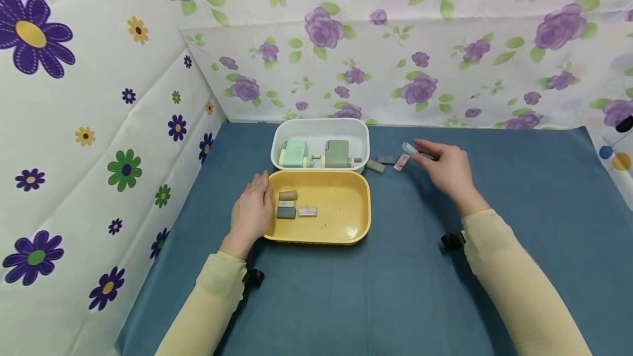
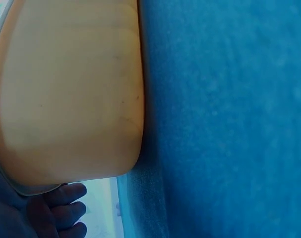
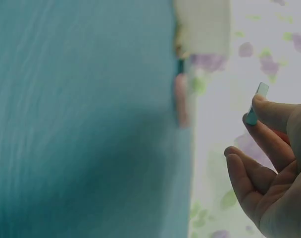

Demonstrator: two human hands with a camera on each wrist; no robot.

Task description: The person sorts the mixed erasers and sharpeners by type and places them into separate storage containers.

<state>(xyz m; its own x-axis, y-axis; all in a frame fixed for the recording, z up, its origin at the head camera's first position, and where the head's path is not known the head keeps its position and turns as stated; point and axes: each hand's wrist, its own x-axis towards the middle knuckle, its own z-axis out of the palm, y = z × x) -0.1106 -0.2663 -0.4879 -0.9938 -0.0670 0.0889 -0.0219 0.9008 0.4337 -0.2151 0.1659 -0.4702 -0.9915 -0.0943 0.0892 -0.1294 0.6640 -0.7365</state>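
Observation:
My right hand (image 1: 447, 169) pinches a small light-blue eraser-like block (image 1: 409, 148) between thumb and fingertips, raised above the cloth. In the right wrist view the same block (image 3: 257, 103) stands tilted in the pinch. Nearby on the cloth lie a pink block (image 1: 401, 162), a dark grey-green block (image 1: 386, 159) and an olive block (image 1: 375, 166). My left hand (image 1: 252, 207) rests against the left side of a yellow tray (image 1: 341, 202), fingers extended. That tray contains a tan block (image 1: 288, 195), a pale block (image 1: 286, 204), a dark block (image 1: 286, 212) and a pink-white block (image 1: 307, 212).
Behind the yellow tray stands a white tray (image 1: 321, 126). Inside it are a mint-green boxy object (image 1: 295, 154) and a grey-green one (image 1: 337, 154), both with small knob-like ends. Blue cloth (image 1: 395, 290) covers the table; flowered sheets (image 1: 386, 65) rise at the back and left.

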